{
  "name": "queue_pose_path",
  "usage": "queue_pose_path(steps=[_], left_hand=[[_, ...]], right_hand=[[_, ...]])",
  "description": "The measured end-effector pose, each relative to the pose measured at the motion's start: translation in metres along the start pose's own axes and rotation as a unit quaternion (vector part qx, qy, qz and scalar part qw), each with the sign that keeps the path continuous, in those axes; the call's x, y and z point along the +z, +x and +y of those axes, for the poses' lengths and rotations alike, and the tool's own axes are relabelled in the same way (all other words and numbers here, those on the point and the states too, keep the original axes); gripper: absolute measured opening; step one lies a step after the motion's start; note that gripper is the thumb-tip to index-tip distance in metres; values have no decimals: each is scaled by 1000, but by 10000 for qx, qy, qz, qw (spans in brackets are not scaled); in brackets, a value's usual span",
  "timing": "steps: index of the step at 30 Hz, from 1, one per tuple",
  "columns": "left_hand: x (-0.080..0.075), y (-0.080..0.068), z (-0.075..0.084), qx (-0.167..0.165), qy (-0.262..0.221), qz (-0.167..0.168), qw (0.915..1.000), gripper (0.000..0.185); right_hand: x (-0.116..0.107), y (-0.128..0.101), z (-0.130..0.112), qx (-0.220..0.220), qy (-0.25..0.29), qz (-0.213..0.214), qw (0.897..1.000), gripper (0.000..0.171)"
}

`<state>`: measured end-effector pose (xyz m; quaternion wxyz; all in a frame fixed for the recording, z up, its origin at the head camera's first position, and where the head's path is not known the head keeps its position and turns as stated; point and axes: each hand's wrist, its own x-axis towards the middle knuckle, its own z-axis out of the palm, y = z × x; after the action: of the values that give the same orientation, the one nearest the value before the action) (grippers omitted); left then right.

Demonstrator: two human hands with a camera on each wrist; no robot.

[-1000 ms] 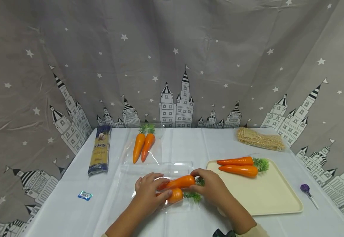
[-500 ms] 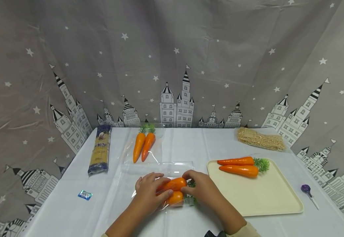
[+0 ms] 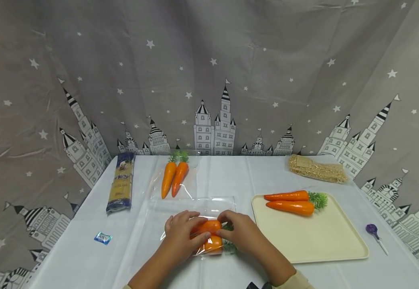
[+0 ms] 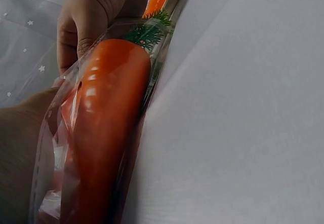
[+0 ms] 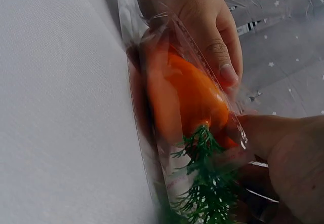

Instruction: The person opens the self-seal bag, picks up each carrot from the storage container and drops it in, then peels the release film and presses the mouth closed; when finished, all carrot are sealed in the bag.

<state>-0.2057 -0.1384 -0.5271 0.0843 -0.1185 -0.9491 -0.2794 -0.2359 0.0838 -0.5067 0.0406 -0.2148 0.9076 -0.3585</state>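
Two orange toy carrots with green tops lie side by side at a clear plastic bag (image 3: 158, 224). The front carrot (image 3: 213, 245) is inside it, its body under the film in both wrist views. My left hand (image 3: 182, 235) holds the bag's open edge, thumb over the film, and covers the carrots' tips. With thumb and fingers my right hand (image 3: 239, 230) grips the rear carrot (image 3: 209, 226) at its thick end, beside the bag's mouth. The front carrot's green top (image 5: 205, 178) hangs near the right fingers in the right wrist view.
On the right, a cream tray (image 3: 324, 241) bears two more carrots (image 3: 290, 208). Another clear bag with two carrots (image 3: 175, 176) lies behind. Around these are a pasta pack (image 3: 120, 184), a grain bag (image 3: 317, 169), a small blue packet (image 3: 103, 238) and a purple lollipop (image 3: 372, 230).
My right hand has moved left, pushing the rear carrot deeper into the bag under the left hand. The left hand has stayed in place.
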Motion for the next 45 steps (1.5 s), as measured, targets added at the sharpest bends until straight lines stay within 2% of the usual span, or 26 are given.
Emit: queue_pose_path(steps=[10,16,19,21,23,25,27,29,31,33,36,38,40,43,45], left_hand=[[2,1,-3,-30,82,-76,9999,41],[1,1,0,-116,181,-102,9997,40],[1,0,0,-148,220,-44,9996,40],[2,0,1,-170,203,32,9996,40],[3,0,2,-206,185,105,9996,41],[3,-1,3,-247,156,167,9994,41],[4,-2,3,-283,174,215,9992,42],[4,-2,4,-329,190,249,9990,42],[3,-2,4,-350,173,282,9988,42],[3,-2,5,-408,138,274,9987,44],[0,-3,7,-521,71,163,9985,53],[-2,-3,9,-641,184,-5,9978,64],[-6,-4,11,-744,357,-188,9964,76],[-13,-4,14,-832,634,-412,9937,88],[-17,-4,16,-857,666,-484,9929,88]], right_hand=[[1,-1,4,-62,-136,-58,9999,32],[-9,-7,5,-4,5,342,9994,26],[-17,-11,4,12,44,599,9982,16],[-24,-15,4,17,162,514,9985,9],[-30,-20,6,-131,395,63,9991,10],[-35,-26,9,-345,725,-766,9938,16],[-37,-30,11,-574,1077,-1806,9760,21],[-34,-32,12,-726,1376,-2724,9495,25],[-25,-33,10,-723,1601,-3293,9277,28],[-14,-33,5,-629,1777,-3491,9179,32],[2,-34,-2,-137,2287,-3290,9161,33],[10,-34,-6,259,2711,-2962,9155,35],[17,-35,-9,674,3158,-2598,9101,35],[23,-36,-11,1134,3506,-2014,9076,36],[25,-36,-12,1417,3604,-1684,9065,36]])
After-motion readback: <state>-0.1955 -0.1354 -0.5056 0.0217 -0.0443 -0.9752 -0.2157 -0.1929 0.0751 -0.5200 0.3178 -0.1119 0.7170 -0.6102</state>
